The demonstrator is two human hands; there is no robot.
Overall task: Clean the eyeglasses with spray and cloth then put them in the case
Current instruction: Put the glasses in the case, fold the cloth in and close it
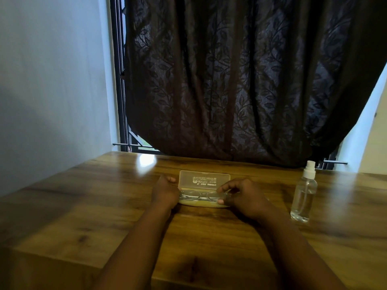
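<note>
So the glasses (pixel 200 196) are seen lying inside the open case (pixel 204 190), lenses flat in the lower tray, frame running along its length. The case lid is flipped up and back, away from the person, with some printed text on it that's shown upside down and is too small to be read properly.

The right hand (pixel 240 195) is placed at the case's right end, with thumb and fingertips curled in and pinched on the glasses' right side. The left hand (pixel 165 191) is wrapped around the case's left end, fingers curled over the edge near the lid hinge, so that end is gripped. Whether the glasses are touched by that hand too can't really be told, it's hidden behind the knuckles.

A clear spray bottle (pixel 303 195) with a white nozzle is stood upright well to the right of the case, apart from both hands. Everything is set on a wooden table (pixel 83 206). Behind the case, a dark leaf-patterned curtain (pixel 240 80) is hung over a barred window, with a pale wall (pixel 52 80) off to the case's left.
</note>
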